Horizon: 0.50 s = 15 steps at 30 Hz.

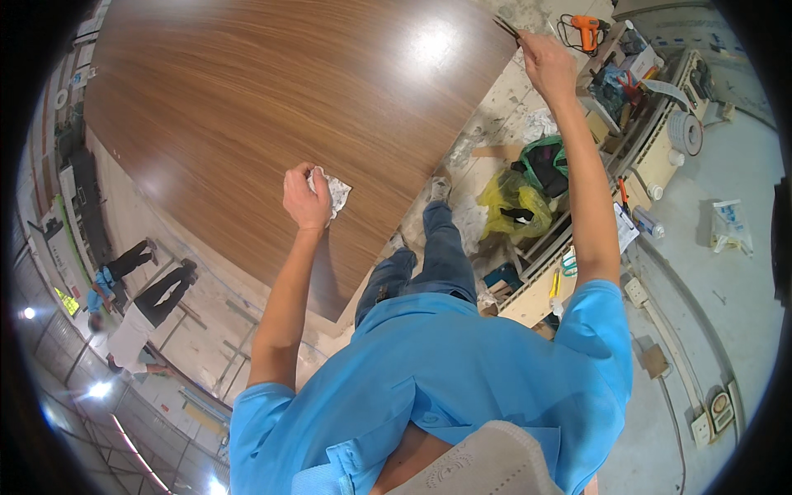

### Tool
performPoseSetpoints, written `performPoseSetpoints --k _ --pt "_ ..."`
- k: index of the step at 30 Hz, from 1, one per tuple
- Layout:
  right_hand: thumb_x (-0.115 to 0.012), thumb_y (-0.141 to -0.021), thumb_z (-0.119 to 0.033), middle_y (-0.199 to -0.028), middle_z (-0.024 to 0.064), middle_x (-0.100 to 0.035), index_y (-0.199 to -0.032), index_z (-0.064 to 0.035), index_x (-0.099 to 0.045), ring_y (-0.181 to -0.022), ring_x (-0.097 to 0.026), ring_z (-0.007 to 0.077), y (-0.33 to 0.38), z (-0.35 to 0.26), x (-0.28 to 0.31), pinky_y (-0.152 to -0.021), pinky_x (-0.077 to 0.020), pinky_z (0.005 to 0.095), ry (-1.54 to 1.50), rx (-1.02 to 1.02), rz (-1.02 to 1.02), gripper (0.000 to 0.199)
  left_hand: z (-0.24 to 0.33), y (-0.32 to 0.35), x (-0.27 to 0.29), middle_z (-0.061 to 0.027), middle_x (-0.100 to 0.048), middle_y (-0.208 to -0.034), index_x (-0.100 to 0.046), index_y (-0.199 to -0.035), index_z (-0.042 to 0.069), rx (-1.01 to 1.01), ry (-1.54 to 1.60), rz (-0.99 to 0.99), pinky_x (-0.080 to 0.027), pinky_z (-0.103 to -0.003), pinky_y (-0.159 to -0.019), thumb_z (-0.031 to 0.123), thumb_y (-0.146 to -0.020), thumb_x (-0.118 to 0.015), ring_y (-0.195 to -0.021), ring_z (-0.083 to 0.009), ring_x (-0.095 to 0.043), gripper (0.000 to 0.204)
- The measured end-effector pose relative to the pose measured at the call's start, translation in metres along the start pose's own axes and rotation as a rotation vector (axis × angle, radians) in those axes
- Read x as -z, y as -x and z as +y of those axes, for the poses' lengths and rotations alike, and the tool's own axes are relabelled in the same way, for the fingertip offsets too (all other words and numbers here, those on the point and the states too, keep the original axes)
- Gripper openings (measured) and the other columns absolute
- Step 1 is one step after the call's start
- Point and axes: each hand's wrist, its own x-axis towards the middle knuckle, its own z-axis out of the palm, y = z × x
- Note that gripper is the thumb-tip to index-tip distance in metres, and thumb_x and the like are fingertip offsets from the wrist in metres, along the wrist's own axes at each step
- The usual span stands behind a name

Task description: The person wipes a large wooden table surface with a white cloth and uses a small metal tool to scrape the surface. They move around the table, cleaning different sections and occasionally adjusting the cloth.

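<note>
A large brown wood-grain panel (247, 99) spreads out in front of me, its right edge running beside my legs. My left hand (305, 200) is closed on a crumpled white cloth or paper wipe (339, 195) with small dark marks, over the panel's near part. Stretched out to the far right, my right hand (548, 68) grips a thin dark tool (506, 28) with two narrow prongs, like tweezers. It is by the panel's far right corner. The tool's exact kind is too small to tell, and the fingers hide its rear end.
To my right stands a cluttered bench (615, 177) with tools, boxes and a tape roll (685, 134). An orange heat gun (587, 33) lies beyond. Yellow (518, 206) and green plastic bags sit beside the bench. Two people (132, 326) are at the left.
</note>
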Motion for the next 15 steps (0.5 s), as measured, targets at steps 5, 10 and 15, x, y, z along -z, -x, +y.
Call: performPoseSetpoints --k 5,10,15 --pt "-0.068 -0.092 -0.009 -0.090 0.0078 -0.071 -0.116 -0.0139 -0.073 -0.088 -0.069 0.0296 0.033 -0.039 0.004 -0.068 -0.0576 0.0424 -0.118 0.015 -0.082 0.025 0.000 0.001 0.000 -0.0110 -0.065 -0.097 -0.066 -0.107 0.009 0.012 0.005 -0.005 -0.051 -0.045 -0.079 0.019 -0.098 -0.069 -0.093 -0.0327 -0.065 0.014" --pt "-0.068 -0.093 -0.011 -0.094 0.0058 -0.073 -0.117 -0.0144 -0.073 -0.091 -0.069 0.0282 0.022 -0.019 0.003 -0.071 -0.0582 0.0415 -0.132 -0.016 -0.008 0.025 0.001 0.000 0.000 -0.0112 -0.065 -0.097 -0.066 -0.107 0.009 -0.009 0.015 0.006 -0.051 -0.045 -0.080 0.019 -0.099 -0.069 -0.093 -0.0329 -0.065 0.014" --pt "-0.069 -0.096 -0.012 -0.098 0.0067 -0.075 -0.117 -0.0139 -0.075 -0.091 -0.070 0.0298 -0.009 0.022 -0.010 -0.074 -0.0570 0.0423 -0.046 -0.056 0.049 0.022 0.001 -0.001 0.001 -0.0114 -0.065 -0.097 -0.065 -0.106 0.008 -0.007 0.009 -0.001 -0.051 -0.045 -0.080 0.019 -0.099 -0.068 -0.093 -0.0332 -0.065 0.014"
